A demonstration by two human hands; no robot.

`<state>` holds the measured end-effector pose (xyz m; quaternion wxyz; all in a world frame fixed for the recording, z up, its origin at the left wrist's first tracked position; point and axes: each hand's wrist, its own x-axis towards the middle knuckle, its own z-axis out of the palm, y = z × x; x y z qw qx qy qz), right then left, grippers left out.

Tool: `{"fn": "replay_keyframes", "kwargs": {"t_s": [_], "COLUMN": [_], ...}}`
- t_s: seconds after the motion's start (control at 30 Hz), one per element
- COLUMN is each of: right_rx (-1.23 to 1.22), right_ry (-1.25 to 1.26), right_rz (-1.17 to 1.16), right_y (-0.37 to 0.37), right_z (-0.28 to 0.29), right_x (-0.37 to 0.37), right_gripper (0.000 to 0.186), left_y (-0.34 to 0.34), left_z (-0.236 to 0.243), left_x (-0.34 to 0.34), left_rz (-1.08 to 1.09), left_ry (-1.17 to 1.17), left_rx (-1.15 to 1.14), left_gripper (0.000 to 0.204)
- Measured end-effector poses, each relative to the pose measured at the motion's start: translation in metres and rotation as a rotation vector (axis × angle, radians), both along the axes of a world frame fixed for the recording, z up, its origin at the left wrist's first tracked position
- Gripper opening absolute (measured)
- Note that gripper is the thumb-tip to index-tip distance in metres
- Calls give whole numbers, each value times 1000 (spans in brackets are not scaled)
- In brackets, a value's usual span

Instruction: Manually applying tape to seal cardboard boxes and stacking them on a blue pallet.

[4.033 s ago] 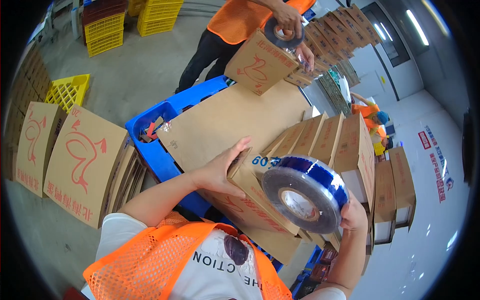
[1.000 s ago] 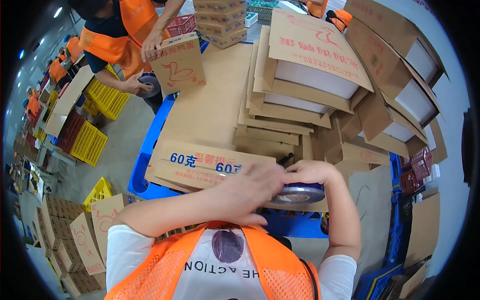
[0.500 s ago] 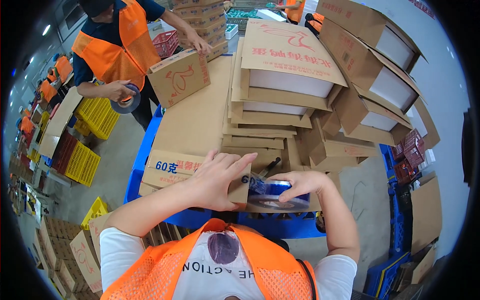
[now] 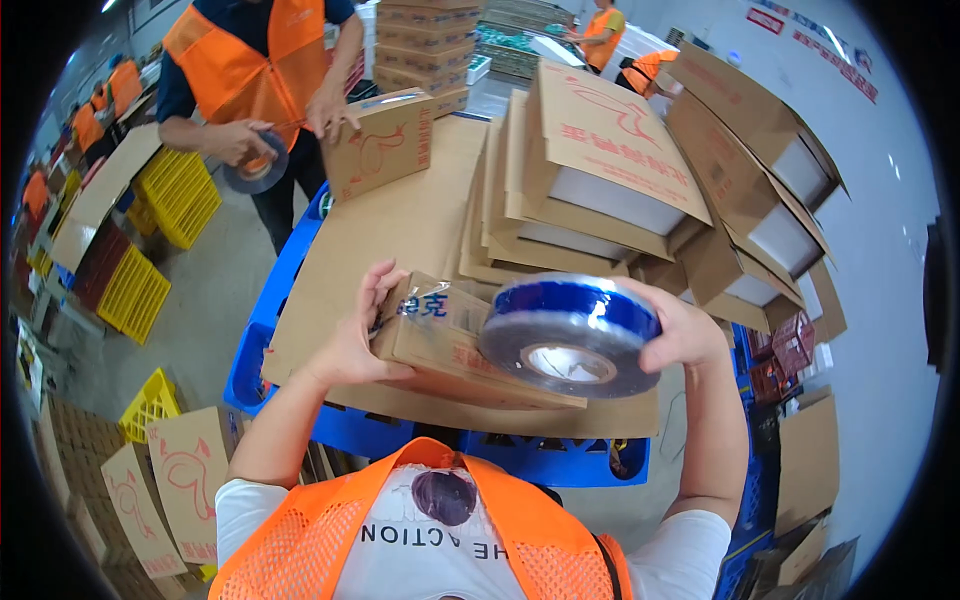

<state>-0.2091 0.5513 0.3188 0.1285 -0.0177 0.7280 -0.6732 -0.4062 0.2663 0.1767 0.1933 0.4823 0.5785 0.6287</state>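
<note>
Right-hand fingers [image 4: 662, 352] grip the blue-banded tape roll [image 4: 560, 330], up higher now! Left-hand fingers [image 4: 374, 287] have moved round to cup one end of the brown cardboard carton [image 4: 430, 335], tilted between both sets of fingers; that fresh hold suggests taping's under way.

Bold blue print [image 4: 422, 305] stands on the held carton [image 4: 430, 345], with red characters [image 4: 468, 357] beside it. Larger red characters cross the topmost carton [image 4: 590, 135], and a red column [image 4: 424, 145] edges the co-worker's box [image 4: 350, 150]; upside-down black capitals [image 4: 435, 538] cross the white shirt [image 4: 400, 575], and red signs [image 4: 765, 21] mark the wall [image 4: 885, 150]
</note>
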Motion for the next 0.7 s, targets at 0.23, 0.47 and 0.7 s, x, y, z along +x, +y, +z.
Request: {"fn": "replay_keyframes", "kwargs": {"t_s": [0.23, 0.47, 0.7], "right_rx": [47, 233, 451], "right_ry": [-5, 5, -294], "right_rz": [155, 91, 87], "right_y": [-70, -96, -64], "right_z": [-26, -22, 25], "right_x": [-89, -111, -74], "right_gripper": [95, 82, 96], "left_y": [-68, -84, -85], "left_z": [-27, -74, -73], "left_x": [-16, -19, -20], "left_rz": [391, 455, 400], "left_ry": [-14, -476, -507], "left_rx": [-251, 48, 90], "left_gripper": [80, 70, 70]}}
